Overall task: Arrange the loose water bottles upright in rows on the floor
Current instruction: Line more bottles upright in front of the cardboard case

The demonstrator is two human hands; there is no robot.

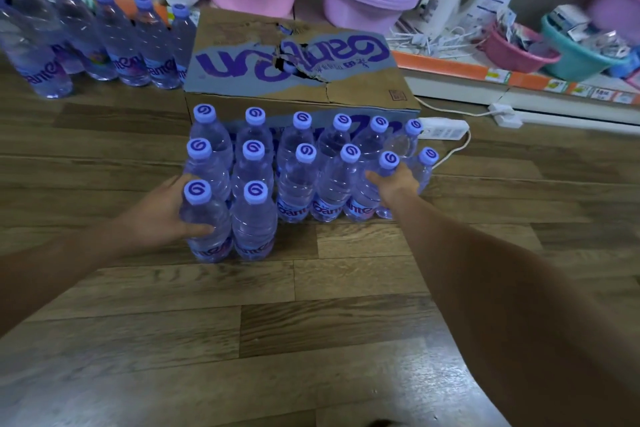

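Water bottles (pixel 298 170) stand upright in rows on the wood floor (pixel 311 322), just before a cardboard box (pixel 294 55). I see my left hand (pixel 166 211) grasping the nearest-left bottle (pixel 204 222); my right hand (pixel 394 187) grasps a bottle (pixel 384 184) near the right end.

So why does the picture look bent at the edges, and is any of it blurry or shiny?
Head view: the wide-angle lens curves the wooden floor planks; a pale glare patch lies bottom right; the top-right corner is smeared, while the bottles and both hands, left hand and right hand, stay fairly sharp.
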